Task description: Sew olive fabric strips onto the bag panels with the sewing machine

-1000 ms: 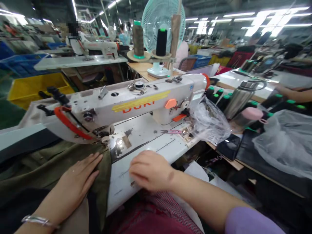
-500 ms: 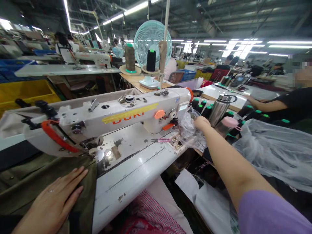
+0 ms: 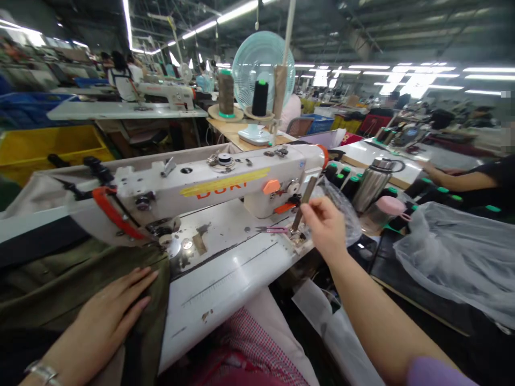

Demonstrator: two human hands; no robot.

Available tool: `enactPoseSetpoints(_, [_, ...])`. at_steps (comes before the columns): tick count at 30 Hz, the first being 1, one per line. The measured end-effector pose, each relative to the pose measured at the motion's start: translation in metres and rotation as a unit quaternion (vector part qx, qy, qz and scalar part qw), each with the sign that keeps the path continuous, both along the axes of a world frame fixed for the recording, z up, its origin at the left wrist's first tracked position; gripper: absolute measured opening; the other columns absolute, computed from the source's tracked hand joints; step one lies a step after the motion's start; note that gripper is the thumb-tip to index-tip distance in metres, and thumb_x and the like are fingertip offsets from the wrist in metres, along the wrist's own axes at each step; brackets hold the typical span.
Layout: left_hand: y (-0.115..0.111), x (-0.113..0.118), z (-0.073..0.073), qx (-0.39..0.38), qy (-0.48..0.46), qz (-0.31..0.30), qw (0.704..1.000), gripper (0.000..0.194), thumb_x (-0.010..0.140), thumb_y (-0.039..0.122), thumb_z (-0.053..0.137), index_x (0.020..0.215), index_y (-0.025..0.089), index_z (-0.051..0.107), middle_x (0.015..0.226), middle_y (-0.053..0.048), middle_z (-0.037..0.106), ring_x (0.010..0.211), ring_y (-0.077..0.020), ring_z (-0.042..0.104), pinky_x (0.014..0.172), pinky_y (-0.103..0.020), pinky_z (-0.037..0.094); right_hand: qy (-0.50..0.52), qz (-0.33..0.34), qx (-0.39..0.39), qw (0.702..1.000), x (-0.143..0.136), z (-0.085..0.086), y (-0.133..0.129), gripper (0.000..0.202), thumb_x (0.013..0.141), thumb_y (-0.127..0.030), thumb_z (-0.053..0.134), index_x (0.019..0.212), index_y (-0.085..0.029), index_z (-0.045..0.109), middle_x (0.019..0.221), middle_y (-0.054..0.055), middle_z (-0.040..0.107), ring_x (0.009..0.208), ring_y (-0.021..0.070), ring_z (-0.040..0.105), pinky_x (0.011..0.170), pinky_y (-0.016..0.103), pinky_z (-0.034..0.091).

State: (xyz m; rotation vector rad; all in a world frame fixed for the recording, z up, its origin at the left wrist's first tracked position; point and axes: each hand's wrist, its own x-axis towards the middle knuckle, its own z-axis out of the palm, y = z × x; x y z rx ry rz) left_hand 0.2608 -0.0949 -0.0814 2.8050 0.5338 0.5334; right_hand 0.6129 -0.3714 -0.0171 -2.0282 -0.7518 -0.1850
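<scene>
My left hand (image 3: 108,311) lies flat, fingers stretched, on an olive-green garment (image 3: 60,273) at the left of the sewing machine (image 3: 217,187). The cloth reaches up to the machine's needle area, where the needle itself is hard to make out. Between thumb and fingers, my right hand (image 3: 325,228) pinches a short, narrow brown strip (image 3: 303,203), held upright over the right end of the machine bed. Just behind that hand is a crumpled clear plastic bag (image 3: 348,214). Pink-handled thread snips (image 3: 273,229) rest on the bed, left of the strip.
Right of the machine stand a steel flask (image 3: 374,185), a pink-lidded cup (image 3: 386,209) and several dark thread cones (image 3: 350,186). A large clear plastic sheet (image 3: 458,257) covers things at far right. Behind are a fan (image 3: 261,64) and a co-worker's arm (image 3: 458,179).
My right hand has drawn back from the plastic bag toward me, and the brown strip now shows in its fingers. My left hand stays flat on the garment. The view has shifted slightly.
</scene>
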Motion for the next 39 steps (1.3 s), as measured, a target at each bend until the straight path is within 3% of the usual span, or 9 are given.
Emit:
enactPoseSetpoints(3, [-0.053,0.013,0.043,-0.217,0.024,0.027,0.976,0.032,0.092,0.043,0.052,0.121,0.039,0.064,0.128,0.004,0.063,0.118,-0.0233,0.059,0.106,-0.042,0.046,0.094,0.241,0.011,0.966,-0.092,-0.015,0.024,0.03,0.089,-0.05,0.056,0.079,-0.021,0.057,0.065,-0.003,0.055,0.062,0.0123,0.054,0.061,0.026,0.045])
enactPoseSetpoints(6, [-0.095,0.034,0.074,-0.388,-0.061,0.055,0.918,0.034,0.095,0.043,0.047,0.11,0.025,0.072,0.108,-0.004,0.07,0.088,-0.0169,0.066,0.083,-0.028,0.054,0.279,0.42,0.026,0.863,-0.153,-0.024,0.039,0.028,0.089,-0.044,0.058,0.076,-0.02,0.056,0.064,-0.003,0.052,0.059,0.0111,0.049,0.056,0.026,0.04])
enactPoseSetpoints(12, [-0.113,0.04,0.087,-0.51,-0.177,0.106,0.835,0.025,0.089,0.032,0.06,0.098,0.015,0.075,0.083,-0.005,0.073,0.07,-0.0122,0.061,0.069,-0.021,0.051,0.427,0.473,0.011,0.771,-0.179,-0.036,0.053,0.029,0.088,-0.045,0.061,0.077,-0.019,0.056,0.064,-0.003,0.05,0.059,0.01,0.044,0.055,0.025,0.036])
enactPoseSetpoints(22, [-0.109,0.026,0.092,-0.645,-0.189,0.099,0.734,0.021,0.086,0.037,0.06,0.085,0.016,0.059,0.074,-0.003,0.07,0.063,-0.0146,0.066,0.061,-0.026,0.054,0.352,0.529,-0.044,0.771,-0.181,-0.033,0.059,0.028,0.091,-0.043,0.056,0.077,-0.019,0.06,0.068,0.0,0.06,0.06,0.0115,0.05,0.055,0.026,0.039])
enactPoseSetpoints(25, [-0.078,0.01,0.116,-0.564,-0.171,0.09,0.803,0.02,0.092,0.037,0.052,0.091,0.018,0.054,0.072,0.0,0.065,0.053,-0.0107,0.061,0.054,-0.023,0.05,0.143,0.583,-0.103,0.793,-0.163,-0.03,0.08,0.021,0.093,-0.036,0.053,0.084,-0.021,0.064,0.073,0.0,0.063,0.066,0.0133,0.055,0.061,0.028,0.043])
enactPoseSetpoints(29, [-0.021,0.016,0.104,-0.135,-0.079,0.095,0.983,0.012,0.09,0.023,0.056,0.09,0.016,0.066,0.082,-0.003,0.065,0.073,-0.0137,0.061,0.071,-0.027,0.05,-0.153,0.626,-0.096,0.759,-0.132,-0.038,0.137,0.022,0.094,-0.026,0.048,0.103,-0.019,0.067,0.098,0.007,0.067,0.093,0.0199,0.059,0.081,0.036,0.048])
enactPoseSetpoints(31, [0.003,0.031,0.072,-0.014,-0.027,0.077,0.997,0.01,0.087,0.016,0.058,0.086,0.015,0.069,0.084,-0.005,0.065,0.083,-0.0174,0.061,0.08,-0.032,0.05,-0.219,0.639,-0.091,0.732,-0.12,-0.048,0.166,0.024,0.092,-0.023,0.05,0.108,-0.018,0.067,0.105,0.01,0.066,0.101,0.0222,0.059,0.087,0.041,0.048])
enactPoseSetpoints(35, [0.027,0.053,0.011,-0.003,-0.012,0.039,0.999,0.011,0.088,0.015,0.057,0.087,0.015,0.068,0.088,-0.006,0.066,0.086,-0.0174,0.061,0.082,-0.031,0.05,-0.22,0.642,-0.088,0.729,-0.11,-0.067,0.196,0.025,0.09,-0.019,0.052,0.108,-0.018,0.068,0.108,0.01,0.066,0.104,0.0219,0.058,0.093,0.042,0.045])
enactPoseSetpoints(39, [0.033,0.05,-0.003,0.006,-0.008,-0.017,1.0,0.016,0.091,0.022,0.056,0.094,0.017,0.071,0.095,-0.006,0.066,0.095,-0.0179,0.06,0.09,-0.033,0.049,-0.191,0.638,-0.084,0.742,-0.108,-0.07,0.194,0.026,0.09,-0.018,0.052,0.111,-0.02,0.066,0.11,0.008,0.065,0.104,0.0206,0.058,0.093,0.041,0.045])
